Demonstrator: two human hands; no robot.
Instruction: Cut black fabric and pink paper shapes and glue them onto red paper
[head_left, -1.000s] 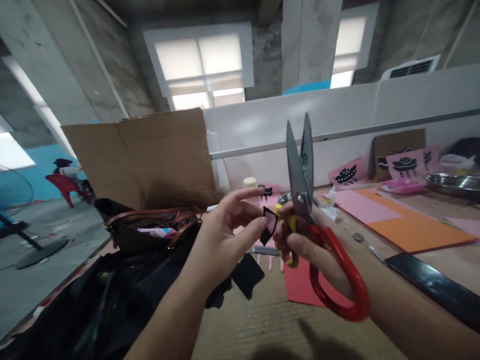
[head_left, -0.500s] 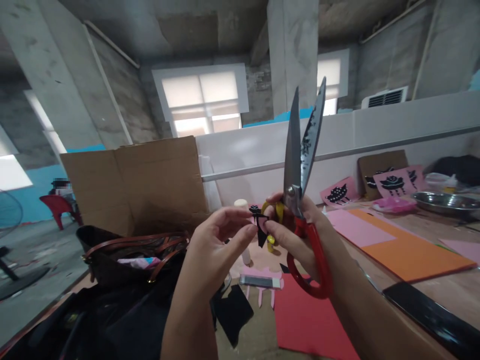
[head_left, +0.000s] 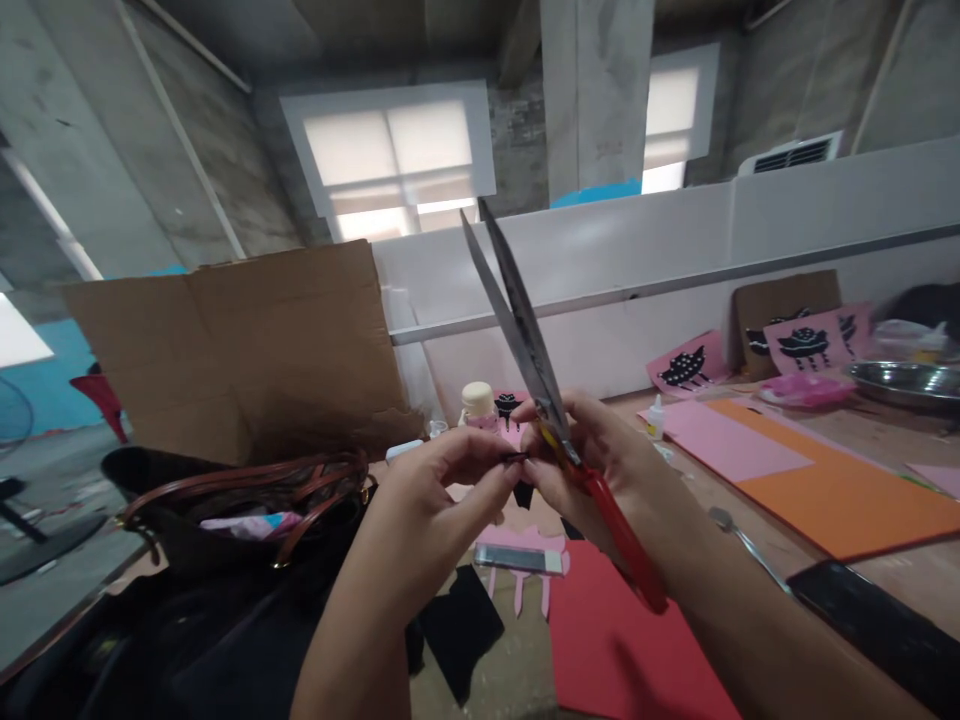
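Observation:
My left hand point(head_left: 442, 490) pinches a small black cut piece point(head_left: 516, 457) of thin sheet between thumb and fingertips. The piece is seen nearly edge-on, and my right fingertips meet it from the other side. Hooked in my right hand point(head_left: 600, 435) is a pair of scissors point(head_left: 538, 360) with red handles and a yellow inner part. Its blades point up and to the left, slightly apart. Beneath my hands, a pink cut-out point(head_left: 517, 590) with prongs lies under a clear-and-grey strip point(head_left: 517, 558). Larger black scraps point(head_left: 461, 630) and a red sheet point(head_left: 630, 640) are nearby.
At left stand a dark bag point(head_left: 225, 490) with brown straps and a cardboard panel point(head_left: 285, 350). A cream-capped bottle point(head_left: 478, 400) is behind my hands. At right are orange sheets point(head_left: 832, 505), a small glue bottle point(head_left: 655, 418), a black phone-like slab point(head_left: 877, 620) and a metal bowl point(head_left: 911, 382).
The scissors have turned from upright to leaning left, their blades closer together. The black piece has tilted from face-on to nearly edge-on. The view has shifted a little.

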